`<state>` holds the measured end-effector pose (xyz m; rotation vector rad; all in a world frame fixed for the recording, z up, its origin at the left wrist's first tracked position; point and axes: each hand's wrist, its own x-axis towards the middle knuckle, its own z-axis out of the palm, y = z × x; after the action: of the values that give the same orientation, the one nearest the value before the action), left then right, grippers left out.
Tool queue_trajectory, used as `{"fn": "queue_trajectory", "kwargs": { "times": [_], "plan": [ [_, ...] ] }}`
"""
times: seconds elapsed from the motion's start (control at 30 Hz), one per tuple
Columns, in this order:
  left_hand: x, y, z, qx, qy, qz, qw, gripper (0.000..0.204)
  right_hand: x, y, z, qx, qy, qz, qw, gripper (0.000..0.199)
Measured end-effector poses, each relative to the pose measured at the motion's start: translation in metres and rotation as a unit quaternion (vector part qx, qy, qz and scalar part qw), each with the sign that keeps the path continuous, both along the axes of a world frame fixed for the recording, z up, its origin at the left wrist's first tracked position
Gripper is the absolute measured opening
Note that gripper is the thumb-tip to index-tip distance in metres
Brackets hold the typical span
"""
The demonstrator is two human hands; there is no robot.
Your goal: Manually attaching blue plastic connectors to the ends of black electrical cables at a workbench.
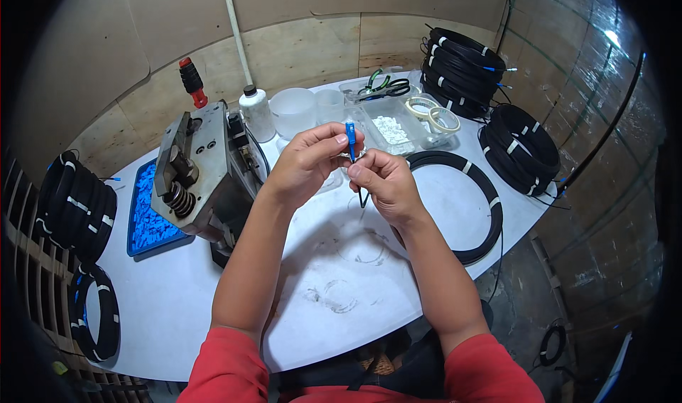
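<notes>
Both my hands meet above the middle of the white table. Between thumb and fingers, my left hand pinches a blue fibre-optic connector, which points upward. Just below it, my right hand is closed on the black cable at the connector's lower end. A short bend of that cable hangs beneath the right fingers. To the right of my hand lies a flat coil of black cable with white tape bands; whether the held end belongs to it cannot be seen.
A metal press stands at left beside a blue tray of small blue parts. Behind my hands are a white bottle, a plastic tub and a clear bin with white pieces, tape rolls and scissors. Cable coils are stacked around.
</notes>
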<state>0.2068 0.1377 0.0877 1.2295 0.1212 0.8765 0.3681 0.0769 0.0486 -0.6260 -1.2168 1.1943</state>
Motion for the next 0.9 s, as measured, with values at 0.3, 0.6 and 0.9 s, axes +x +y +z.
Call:
{"fn": "queue_trajectory", "kwargs": {
  "times": [0.3,0.6,0.9],
  "plan": [
    [0.0008,0.0017,-0.0011,-0.008,0.011,0.003,1.000,0.020,-0.0011,-0.0009,0.0022,-0.005,0.011,-0.001,1.000,0.014],
    [0.0015,0.0041,-0.0031,-0.006,0.023,-0.007,1.000,0.021,0.0001,0.0010,-0.0006,-0.001,0.013,-0.006,1.000,0.014],
    [0.0021,0.0015,-0.0040,-0.019,0.011,-0.003,1.000,0.021,-0.0019,-0.0008,-0.0007,-0.007,0.003,-0.021,1.000,0.015]
  ]
}}
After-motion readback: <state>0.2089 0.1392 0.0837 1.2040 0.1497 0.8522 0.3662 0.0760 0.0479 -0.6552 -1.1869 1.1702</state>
